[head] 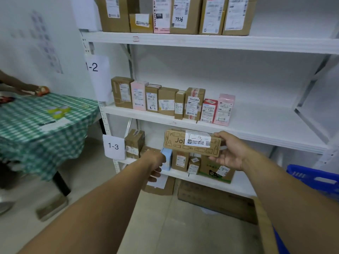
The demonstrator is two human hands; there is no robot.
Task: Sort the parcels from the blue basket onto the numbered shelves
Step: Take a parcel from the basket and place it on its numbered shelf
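I record the blue basket [315,178] low at the right, beside the right forearm. Beyond it the right hand [229,151] is clamped on the end of a brown parcel [192,143] marked 1-3, held level before the shelf tagged with the 1-3 label [113,146]. The left hand [156,162] is at that shelf's front against a pale blue box [167,159], and I cannot tell whether its curled fingers grip anything. Small cartons [180,160] and a green-printed carton [211,169] crowd the space behind the parcel.
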